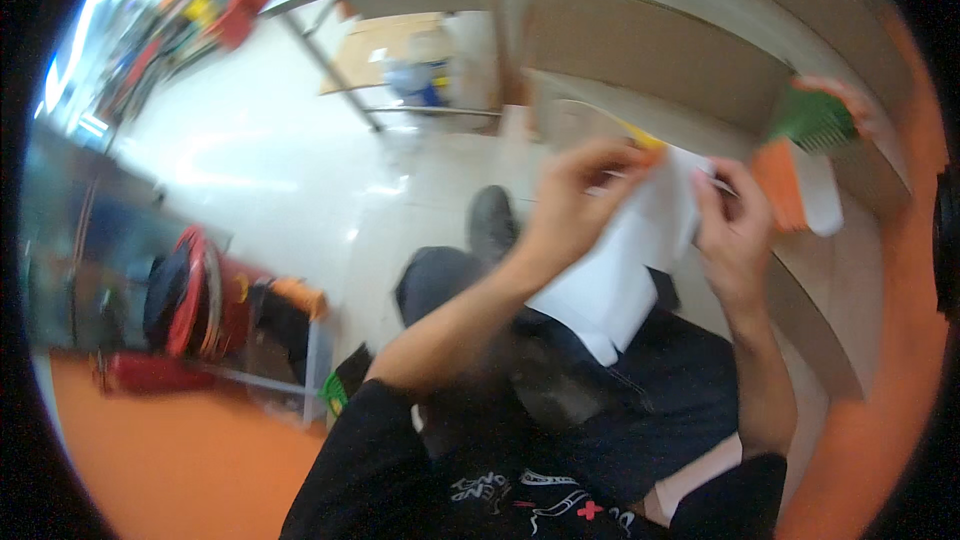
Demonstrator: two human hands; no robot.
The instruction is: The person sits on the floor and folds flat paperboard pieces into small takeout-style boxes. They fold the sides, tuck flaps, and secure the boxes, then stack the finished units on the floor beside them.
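As I sit looking down past my black shirt (480,440), both of my hands are closed on one folded white card piece (605,285), raised in front of me over my dark trousers (670,370). My left hand (580,195) pinches its upper left edge, where a yellow and orange part shows beside my fingertips; my right hand (735,230) grips its upper right edge, though blur hides exactly how those fingers bend. A long white flap slants down between my forearms, its narrow end near my thigh. Just beyond my right hand stand orange-and-white cartons (785,190), with a green textured item (818,120) behind them. Ahead, my dark shoe (492,220) rests on the pale, shiny floor (250,160); well apart, to my left, sits a red round container (205,295).
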